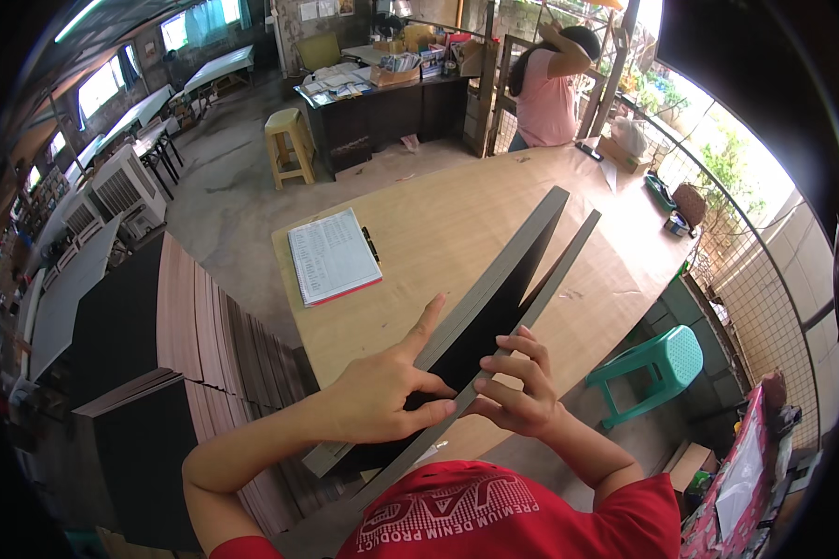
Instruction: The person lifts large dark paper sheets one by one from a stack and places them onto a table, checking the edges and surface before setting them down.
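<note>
Two black-faced boards with grey edges stand upright and slanted in front of me, spread in a narrow V. The farther board (482, 292) looks thicker than the nearer board (561, 267). My left hand (379, 393) reaches between them: its index finger stretches over the farther board's edge, while thumb and bent fingers pinch the nearer one. Farther along that same edge, my right hand (520, 384) curls its fingers over the nearer board. Beneath them is the light wooden table (391, 219), where a clipboard with paper (334, 256) lies at left.
Tall stacks of black-faced boards (182, 317) stand left of the table. A green stool (657, 363) is at right, a yellow stool (289, 140) beyond the table. A person in pink (545, 98) stands at the far end, near a cluttered dark desk (382, 112).
</note>
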The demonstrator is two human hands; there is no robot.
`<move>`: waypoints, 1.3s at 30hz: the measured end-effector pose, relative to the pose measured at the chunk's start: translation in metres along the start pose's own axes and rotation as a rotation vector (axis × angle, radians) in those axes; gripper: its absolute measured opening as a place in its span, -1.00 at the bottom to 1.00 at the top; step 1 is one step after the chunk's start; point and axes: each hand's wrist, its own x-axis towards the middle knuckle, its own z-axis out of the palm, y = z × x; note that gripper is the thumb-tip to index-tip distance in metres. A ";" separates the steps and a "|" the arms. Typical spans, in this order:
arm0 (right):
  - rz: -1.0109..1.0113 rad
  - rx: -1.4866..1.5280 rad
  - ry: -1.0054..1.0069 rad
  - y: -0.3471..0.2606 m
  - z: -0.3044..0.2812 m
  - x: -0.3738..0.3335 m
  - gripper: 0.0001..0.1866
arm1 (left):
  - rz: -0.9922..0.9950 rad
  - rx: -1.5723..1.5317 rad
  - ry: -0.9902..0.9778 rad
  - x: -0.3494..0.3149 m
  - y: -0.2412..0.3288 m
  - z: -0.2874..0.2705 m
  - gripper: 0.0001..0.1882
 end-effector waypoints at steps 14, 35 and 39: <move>-0.019 -0.011 0.051 0.001 0.003 -0.003 -0.47 | 0.023 -0.002 0.025 0.002 -0.006 0.004 -0.68; 0.036 -0.010 0.059 -0.003 0.003 -0.010 -0.50 | -0.002 -0.040 0.026 0.000 -0.002 0.005 -0.68; 0.040 -0.014 0.058 -0.004 0.004 -0.010 -0.48 | 0.040 -0.016 0.053 0.000 -0.004 0.007 -0.69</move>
